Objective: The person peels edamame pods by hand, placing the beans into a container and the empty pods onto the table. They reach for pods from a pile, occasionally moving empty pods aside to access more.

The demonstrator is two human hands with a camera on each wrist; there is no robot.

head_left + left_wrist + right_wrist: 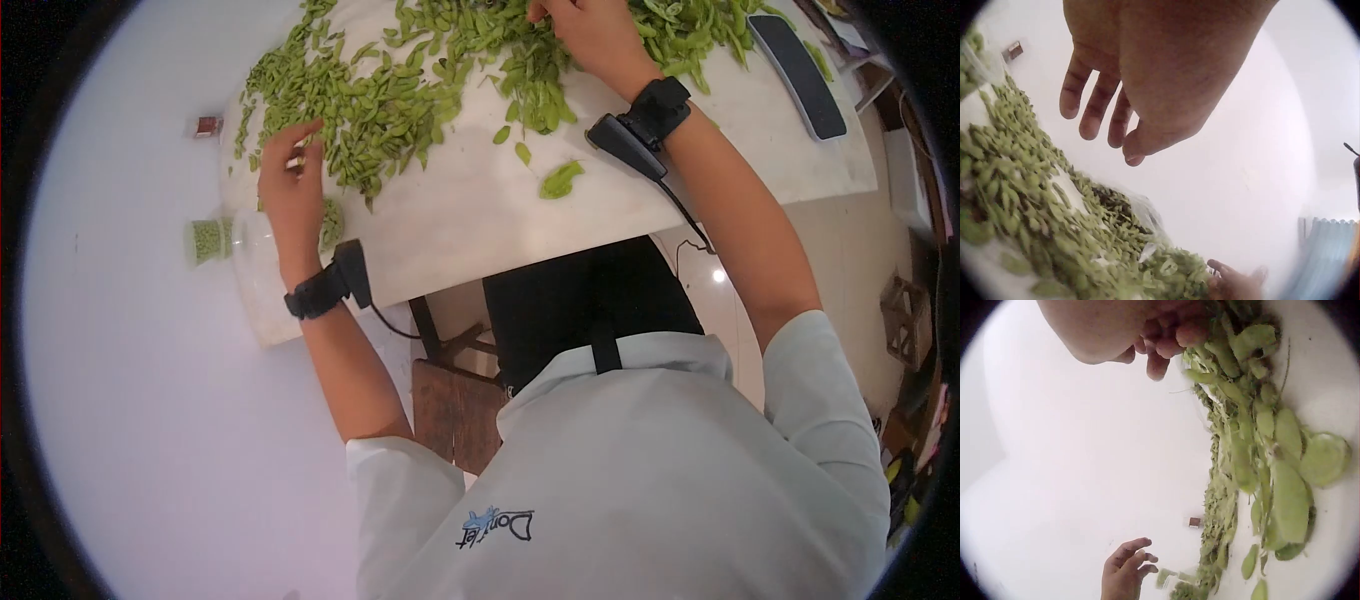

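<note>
Green pods [390, 120] lie in a wide heap over the pale table [480, 220]. My left hand [292, 180] hovers at the heap's left side, above a container of green beans [331, 225]; in the left wrist view its fingers [1090, 122] are loosely bent and spread, with no object seen between them. At the heap's top edge is my right hand [600, 40]. The right wrist view has its fingers [1175, 344] curled beside the pods [1288, 494]; whether they pinch something is hidden.
A jar of green beans [210, 241] stands at the left, with a small red-brown item [207, 126] farther up. A dark phone-like device [800, 75] lies at the table's right. Loose pods [561, 180] lie near the front edge, and a wooden stool [455, 410] stands below.
</note>
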